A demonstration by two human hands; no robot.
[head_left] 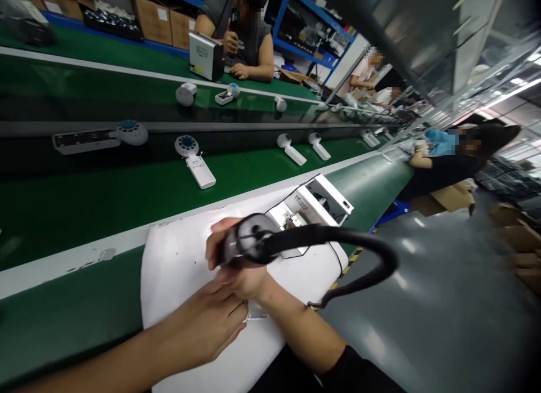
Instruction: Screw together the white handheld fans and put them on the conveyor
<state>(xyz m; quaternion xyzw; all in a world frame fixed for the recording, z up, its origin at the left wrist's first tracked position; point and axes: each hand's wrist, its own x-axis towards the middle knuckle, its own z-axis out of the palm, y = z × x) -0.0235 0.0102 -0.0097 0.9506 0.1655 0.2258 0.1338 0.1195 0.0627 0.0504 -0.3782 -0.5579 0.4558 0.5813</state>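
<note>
The right hand (249, 281) has its grip clamped around a dark cylindrical power driver (250, 241), which is above the white sheet (173, 303) on the desk (80, 314); a black cable (333, 234) loops from the driver's near end toward the right. The left hand (215, 320) is directly beside the right, with its fingers curled next to a pale part (257, 313) on the sheet; whether this grip is clamped on the part cannot be told, since the fingers cover most of it. The step in hand appears to be fastening work on the pale part; the driver's tip is hidden, so contact cannot be confirmed. The next move likely calls for a steady part and a driver axis aligned with the fastening point. A white-and-grey machine (305, 204) stands beyond the driver; white handheld units (202, 172) lie on the green belt (147, 184).
</note>
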